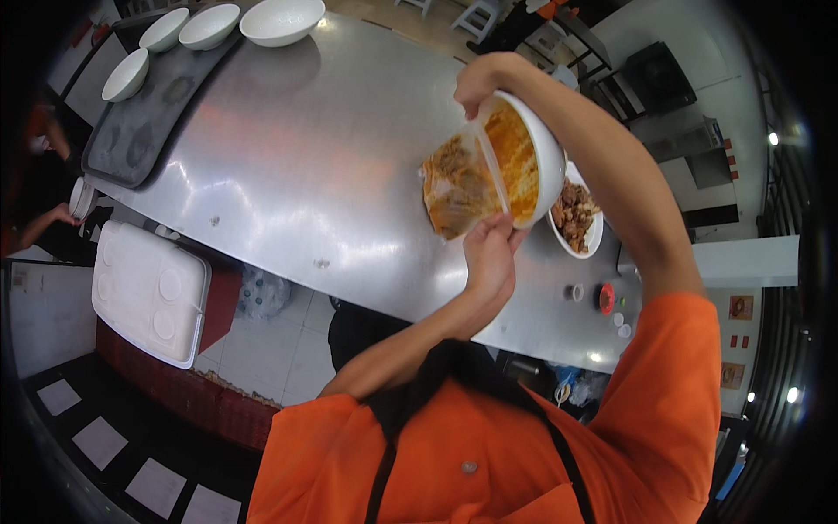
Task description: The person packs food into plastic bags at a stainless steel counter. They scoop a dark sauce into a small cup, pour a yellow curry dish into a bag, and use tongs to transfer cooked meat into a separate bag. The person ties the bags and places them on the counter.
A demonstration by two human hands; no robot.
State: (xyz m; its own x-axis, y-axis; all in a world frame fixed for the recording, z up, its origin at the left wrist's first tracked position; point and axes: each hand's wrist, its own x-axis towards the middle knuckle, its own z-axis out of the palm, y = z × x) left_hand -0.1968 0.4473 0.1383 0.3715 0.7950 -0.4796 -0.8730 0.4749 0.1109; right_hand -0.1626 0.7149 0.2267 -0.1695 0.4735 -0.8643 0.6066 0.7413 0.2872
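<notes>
A white bowl (548, 150), its inside coated in orange-brown sauce, is tilted on its side above the steel table (366, 92). Around its lowered side lies the mouth of a clear plastic bag (455, 187), which holds sauced brown food. My left hand (491, 252) pinches the bag's mouth at the bowl's near rim. At the far rim, my right hand (481, 85) grips the bowl and the bag's edge, its fingers partly hidden. Behind the tilted bowl, to the right, stands a white bowl of chopped cooked meat (576, 219).
White bowls (281, 21) stand at the upper left, some on a dark tray (131, 131). Small cups (575, 293) and a red container (605, 299) sit at the right. A white-lidded bin (150, 288) is at the lower left; another person's hand (62, 214) holds white dishware beyond.
</notes>
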